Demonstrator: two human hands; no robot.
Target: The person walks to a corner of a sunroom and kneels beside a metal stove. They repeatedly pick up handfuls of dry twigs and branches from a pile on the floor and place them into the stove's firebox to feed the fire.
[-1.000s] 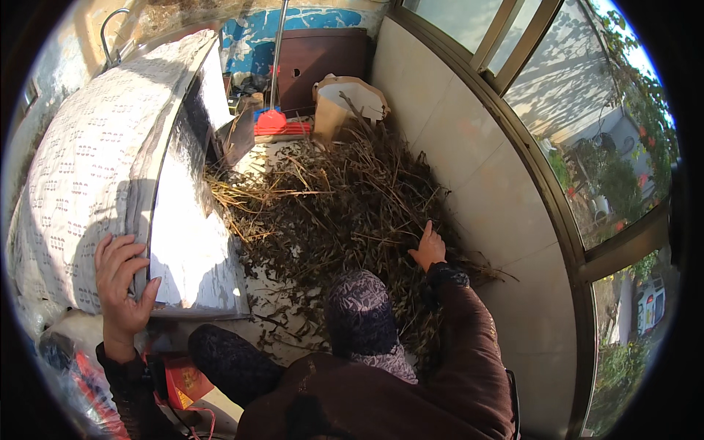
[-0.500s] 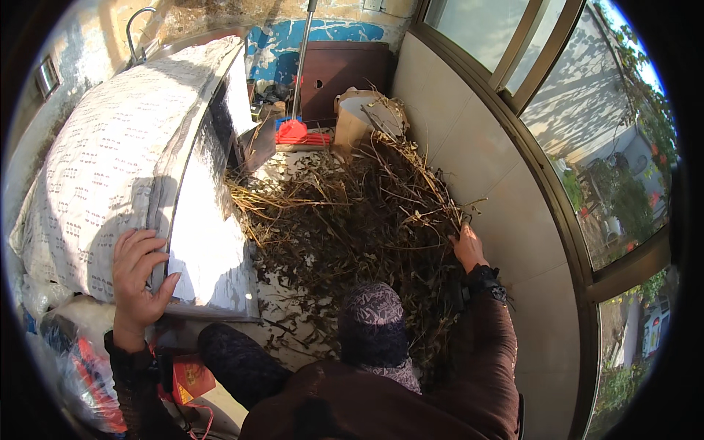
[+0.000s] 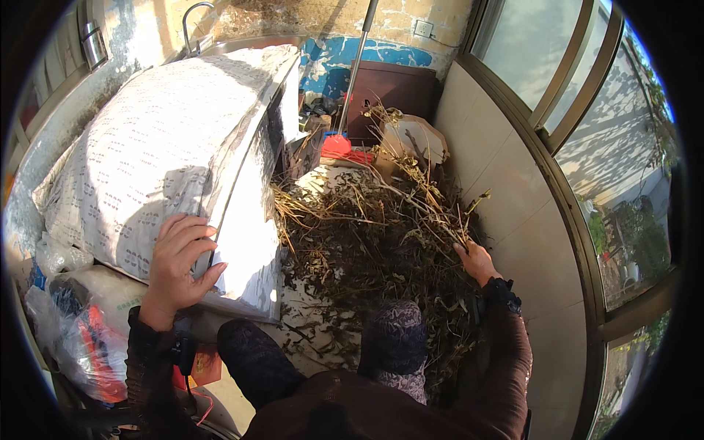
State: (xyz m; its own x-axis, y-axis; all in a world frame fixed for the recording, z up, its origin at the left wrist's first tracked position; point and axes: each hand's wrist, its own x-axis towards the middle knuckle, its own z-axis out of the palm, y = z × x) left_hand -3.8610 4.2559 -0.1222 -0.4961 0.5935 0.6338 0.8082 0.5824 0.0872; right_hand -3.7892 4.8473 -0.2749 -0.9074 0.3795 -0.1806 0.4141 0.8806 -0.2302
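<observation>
Left hand (image 3: 180,268): open, fingers laid on the edge of the pale patterned cover (image 3: 139,169), thumb spread away from them toward the white panel (image 3: 246,257)
Right hand (image 3: 480,264): closed around the lower ends of a few dry stalks (image 3: 429,209), near the tiled wall (image 3: 513,220)
Dry stalks: slanting up and leftward from the right hand, with branching, pale leafy tips, above the right part of the heap
Heap of dried plants (image 3: 367,249): brown and tangled, spread over the pale floor (image 3: 308,299) between the white panel and the tiled wall
Legs: 2, in dark patterned fabric, the right one (image 3: 396,341) in front of the heap's near edge
Far end: a red broom head (image 3: 336,145) on a metal pole (image 3: 356,77), left of an open cardboard carton (image 3: 425,136); a dark brown board (image 3: 396,88) behind them
Lower left: a clear plastic bag (image 3: 81,352) with red and dark contents; a red box (image 3: 208,369) beside the left forearm
Right side: brown-framed windows (image 3: 616,161) above the tiles
</observation>
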